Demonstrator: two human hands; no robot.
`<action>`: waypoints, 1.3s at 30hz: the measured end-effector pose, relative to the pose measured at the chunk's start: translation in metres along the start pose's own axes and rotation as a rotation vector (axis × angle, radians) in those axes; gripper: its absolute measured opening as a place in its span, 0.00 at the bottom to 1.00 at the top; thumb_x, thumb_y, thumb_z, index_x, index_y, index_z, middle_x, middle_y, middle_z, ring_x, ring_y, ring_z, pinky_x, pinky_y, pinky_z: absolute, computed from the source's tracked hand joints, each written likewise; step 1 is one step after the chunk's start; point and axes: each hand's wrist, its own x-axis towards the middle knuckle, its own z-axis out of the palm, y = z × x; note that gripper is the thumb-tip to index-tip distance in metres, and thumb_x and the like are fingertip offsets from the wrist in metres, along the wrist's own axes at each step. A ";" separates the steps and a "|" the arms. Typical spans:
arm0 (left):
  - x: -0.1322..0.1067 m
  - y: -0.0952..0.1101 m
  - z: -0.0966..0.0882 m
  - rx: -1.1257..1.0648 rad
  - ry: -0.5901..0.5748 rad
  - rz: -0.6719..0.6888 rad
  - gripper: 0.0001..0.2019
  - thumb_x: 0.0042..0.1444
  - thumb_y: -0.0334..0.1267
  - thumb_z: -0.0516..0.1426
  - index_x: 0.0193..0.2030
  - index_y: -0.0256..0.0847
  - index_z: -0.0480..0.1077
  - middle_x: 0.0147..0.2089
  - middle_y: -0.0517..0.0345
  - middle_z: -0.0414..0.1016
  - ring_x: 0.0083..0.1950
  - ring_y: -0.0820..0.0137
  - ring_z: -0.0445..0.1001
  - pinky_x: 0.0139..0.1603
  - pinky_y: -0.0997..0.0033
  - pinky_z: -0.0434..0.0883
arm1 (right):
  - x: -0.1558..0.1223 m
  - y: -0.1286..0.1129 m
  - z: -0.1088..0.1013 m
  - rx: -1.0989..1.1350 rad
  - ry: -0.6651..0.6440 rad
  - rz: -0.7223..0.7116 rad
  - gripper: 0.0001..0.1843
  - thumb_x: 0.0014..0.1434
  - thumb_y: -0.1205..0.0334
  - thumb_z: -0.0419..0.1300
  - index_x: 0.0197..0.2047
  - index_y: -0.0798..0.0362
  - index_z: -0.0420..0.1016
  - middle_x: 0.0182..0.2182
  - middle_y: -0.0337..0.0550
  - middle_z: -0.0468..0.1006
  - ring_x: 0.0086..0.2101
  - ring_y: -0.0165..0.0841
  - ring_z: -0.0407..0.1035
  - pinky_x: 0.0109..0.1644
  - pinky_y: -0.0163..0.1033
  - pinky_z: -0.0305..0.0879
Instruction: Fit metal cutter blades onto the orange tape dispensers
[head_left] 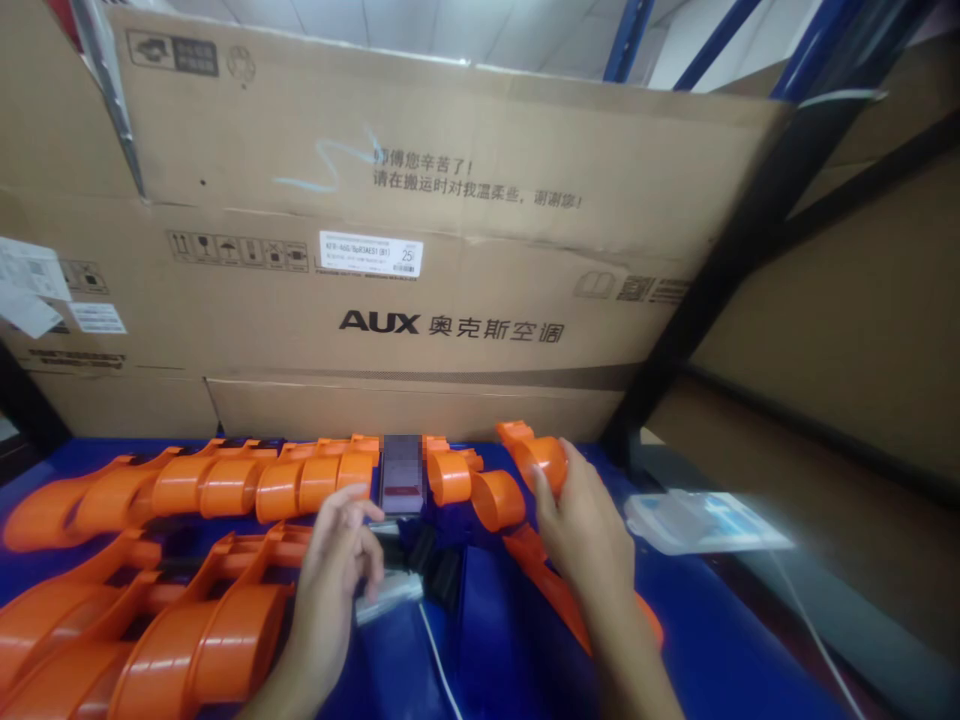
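My right hand (581, 515) is closed around an orange plastic tape dispenser (547, 460) with a round drum, raised at the back of the blue surface (705, 640). Just below and left of it are two more orange dispensers (499, 500); another orange piece (551, 585) lies partly hidden under my right forearm. My left hand (341, 550) hovers with loosely bent fingers apart, and nothing shows in its grasp. Close to its fingertips stands a dark phone (403, 475). Below them lies a pale, shiny object (390, 597) with a white cable, its kind unclear.
Several orange dispensers stand in a back row (247, 485) and a front row (187, 640) at the left. A large AUX cardboard box (465, 270) walls off the back. On the right are a black rack post (705, 290) and a clear plastic case (697, 520).
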 end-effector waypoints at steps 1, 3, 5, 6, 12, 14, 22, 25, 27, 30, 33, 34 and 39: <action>0.000 0.000 0.000 -0.002 -0.002 0.001 0.15 0.67 0.52 0.55 0.53 0.46 0.68 0.43 0.57 0.73 0.24 0.76 0.67 0.18 0.77 0.63 | 0.001 0.001 0.001 -0.018 -0.033 0.009 0.32 0.73 0.49 0.42 0.72 0.57 0.54 0.64 0.58 0.70 0.61 0.53 0.67 0.56 0.53 0.69; 0.000 0.001 0.001 -0.010 -0.009 -0.003 0.15 0.67 0.52 0.55 0.52 0.45 0.68 0.42 0.58 0.73 0.24 0.77 0.67 0.18 0.78 0.62 | 0.003 0.004 0.004 -0.053 -0.096 0.020 0.32 0.73 0.49 0.41 0.72 0.58 0.55 0.63 0.60 0.70 0.60 0.54 0.68 0.55 0.55 0.70; 0.000 0.001 0.002 -0.022 -0.020 -0.011 0.15 0.66 0.52 0.56 0.52 0.45 0.68 0.41 0.58 0.73 0.23 0.78 0.66 0.18 0.78 0.61 | 0.005 0.006 0.007 -0.084 -0.146 0.026 0.32 0.73 0.48 0.41 0.72 0.58 0.56 0.62 0.61 0.71 0.57 0.55 0.70 0.52 0.56 0.71; 0.000 0.002 0.002 -0.025 -0.028 -0.013 0.15 0.66 0.51 0.56 0.52 0.45 0.68 0.41 0.58 0.73 0.22 0.78 0.65 0.18 0.78 0.61 | 0.005 0.007 0.008 -0.095 -0.161 0.027 0.32 0.73 0.47 0.41 0.71 0.58 0.57 0.62 0.62 0.71 0.56 0.55 0.71 0.50 0.56 0.72; 0.000 0.002 0.000 -0.026 -0.050 -0.005 0.15 0.66 0.51 0.56 0.51 0.44 0.69 0.38 0.60 0.72 0.21 0.78 0.64 0.18 0.78 0.61 | 0.013 0.014 0.005 -0.159 -0.122 0.044 0.30 0.72 0.48 0.42 0.66 0.55 0.68 0.56 0.62 0.74 0.54 0.55 0.72 0.52 0.54 0.69; 0.000 0.002 0.000 -0.031 -0.048 -0.007 0.16 0.66 0.52 0.56 0.50 0.44 0.69 0.38 0.59 0.73 0.21 0.78 0.64 0.17 0.78 0.61 | 0.019 0.020 0.002 -0.194 -0.080 0.071 0.30 0.72 0.52 0.42 0.67 0.56 0.67 0.58 0.65 0.72 0.57 0.58 0.68 0.56 0.58 0.65; 0.002 0.001 -0.003 -0.050 -0.083 -0.020 0.14 0.66 0.51 0.56 0.48 0.43 0.71 0.36 0.60 0.72 0.20 0.79 0.63 0.18 0.79 0.61 | 0.051 0.053 0.012 -0.266 -0.204 0.165 0.33 0.66 0.50 0.51 0.69 0.57 0.65 0.55 0.65 0.77 0.55 0.62 0.69 0.53 0.61 0.65; 0.002 0.001 -0.003 -0.053 -0.091 -0.025 0.15 0.66 0.52 0.56 0.46 0.43 0.71 0.35 0.60 0.72 0.20 0.79 0.63 0.18 0.79 0.60 | 0.054 0.059 0.015 -0.251 -0.227 0.171 0.32 0.64 0.50 0.54 0.67 0.56 0.67 0.53 0.63 0.79 0.50 0.57 0.74 0.49 0.55 0.69; 0.002 0.002 -0.002 -0.058 -0.095 -0.033 0.15 0.65 0.52 0.57 0.46 0.42 0.72 0.34 0.60 0.72 0.20 0.79 0.63 0.19 0.79 0.60 | 0.052 0.059 0.013 -0.232 -0.206 0.161 0.31 0.65 0.50 0.55 0.67 0.55 0.67 0.51 0.61 0.80 0.47 0.53 0.77 0.46 0.50 0.70; 0.002 0.003 -0.002 -0.070 -0.098 -0.044 0.15 0.65 0.51 0.58 0.46 0.42 0.72 0.34 0.60 0.72 0.21 0.79 0.63 0.19 0.80 0.60 | 0.048 0.053 0.007 -0.214 -0.132 0.142 0.30 0.65 0.50 0.54 0.65 0.56 0.68 0.48 0.61 0.81 0.46 0.52 0.77 0.44 0.48 0.70; 0.002 0.003 -0.002 -0.074 -0.104 -0.048 0.15 0.64 0.51 0.58 0.47 0.42 0.72 0.33 0.60 0.72 0.20 0.79 0.63 0.18 0.80 0.60 | 0.044 0.043 -0.004 -0.198 -0.025 0.110 0.29 0.66 0.49 0.52 0.65 0.55 0.67 0.50 0.60 0.80 0.48 0.54 0.76 0.46 0.50 0.69; 0.002 0.002 -0.002 -0.072 -0.107 -0.049 0.15 0.64 0.51 0.58 0.47 0.42 0.72 0.33 0.60 0.72 0.20 0.79 0.63 0.18 0.80 0.59 | 0.043 0.039 -0.008 -0.179 0.032 0.081 0.28 0.67 0.49 0.52 0.65 0.54 0.67 0.51 0.59 0.79 0.48 0.54 0.75 0.47 0.50 0.69; 0.004 0.000 -0.003 -0.055 -0.108 -0.052 0.14 0.65 0.50 0.58 0.46 0.42 0.73 0.32 0.61 0.72 0.19 0.79 0.62 0.17 0.80 0.59 | 0.031 0.015 -0.034 0.024 0.435 -0.149 0.24 0.65 0.48 0.57 0.58 0.53 0.73 0.48 0.54 0.79 0.41 0.48 0.74 0.47 0.50 0.69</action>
